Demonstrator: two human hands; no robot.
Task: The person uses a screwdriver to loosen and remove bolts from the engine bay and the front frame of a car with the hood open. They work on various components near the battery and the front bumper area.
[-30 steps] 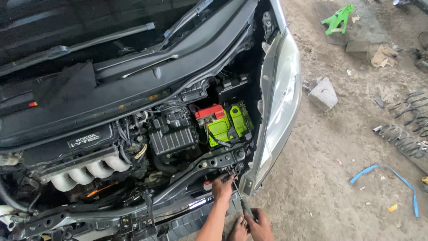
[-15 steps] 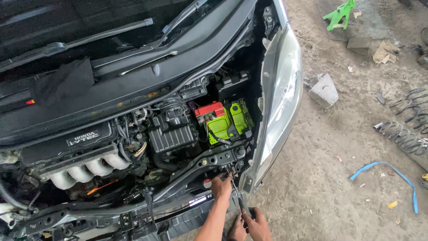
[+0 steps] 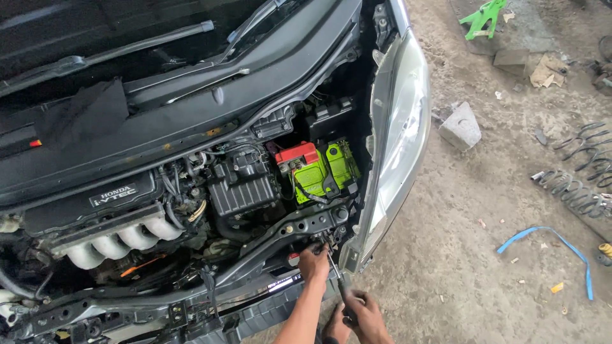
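Head view looks down into an open engine bay, with the green battery (image 3: 322, 172) as the landmark. Below the battery, at the front crossmember (image 3: 299, 229), the left hand (image 3: 313, 264) is curled around the upper end of a long screwdriver (image 3: 336, 274), steadying its tip against the metal just beside the headlight (image 3: 398, 140). Farther below the battery, near the bottom edge of the picture, the right hand (image 3: 363, 315) is clenched around the screwdriver's dark handle. Left of the battery sits the black air box (image 3: 242, 188), and farther left the silver intake manifold (image 3: 121, 239). Right of the battery, well apart on the dirt floor, lie a blue strap (image 3: 548, 245) and coil springs (image 3: 574, 191).
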